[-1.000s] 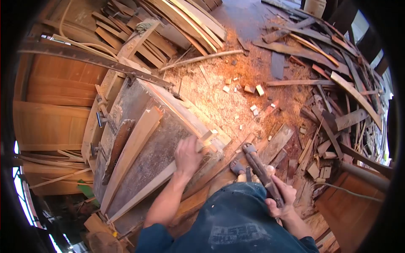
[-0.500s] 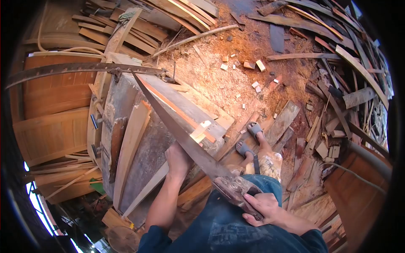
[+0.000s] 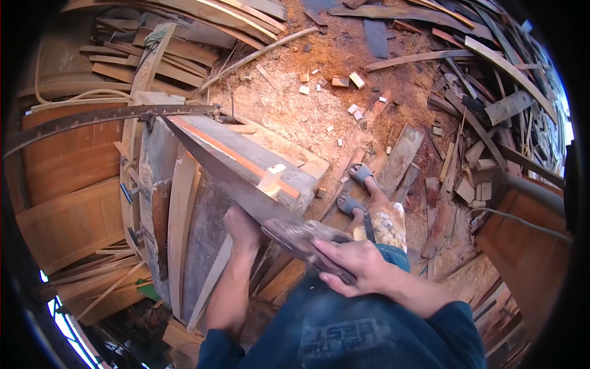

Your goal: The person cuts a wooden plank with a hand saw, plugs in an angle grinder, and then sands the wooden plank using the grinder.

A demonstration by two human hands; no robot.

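My right grip (image 3: 353, 264) is wrapped around the handle of a saw (image 3: 236, 181), whose blade slants across the counter (image 3: 209, 237). My left grip (image 3: 241, 229) is curled closed on a pale strip (image 3: 214, 280), though the blade hides its fingertips from me. The strip lies on the counter, its end showing past the blade by the counter's right edge.

I judge the step to be lining up or sawing that end; I can't tell whether the teeth touch wood. The next move calls for a firm hold and an even stroke, with those left knuckles, just beside the blade, kept clear.

A thick plank (image 3: 183, 234) shares the counter, left of the strip. Beyond the counter, wood blocks (image 3: 356, 80) lie in sawdust (image 3: 264, 107); right of it are sandals (image 3: 352, 205) and a scrap pile (image 3: 476, 104), awkward footing.
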